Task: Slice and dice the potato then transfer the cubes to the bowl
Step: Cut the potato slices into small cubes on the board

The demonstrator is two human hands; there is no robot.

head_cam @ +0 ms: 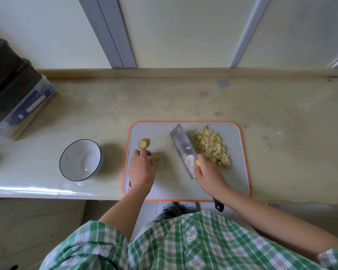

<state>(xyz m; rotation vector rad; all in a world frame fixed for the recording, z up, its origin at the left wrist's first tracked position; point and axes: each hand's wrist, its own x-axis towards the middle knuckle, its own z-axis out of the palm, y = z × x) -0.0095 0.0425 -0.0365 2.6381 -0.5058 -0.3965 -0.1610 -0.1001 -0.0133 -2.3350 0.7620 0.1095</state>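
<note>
The cutting board [236, 152] at centre is grey with an orange rim, the potato cubes [213, 147] pale yellow, the cleaver [181, 145] silvery. The bowl [74, 156] at left is white, its rim dark, perhaps navy. The shirt [183, 246] along the bottom is green-and-white plaid.

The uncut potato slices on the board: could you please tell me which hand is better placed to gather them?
Left, probably. The left hand has its fingers right at the potato slices, while the right hand holds the cleaver farther across the board.
</note>
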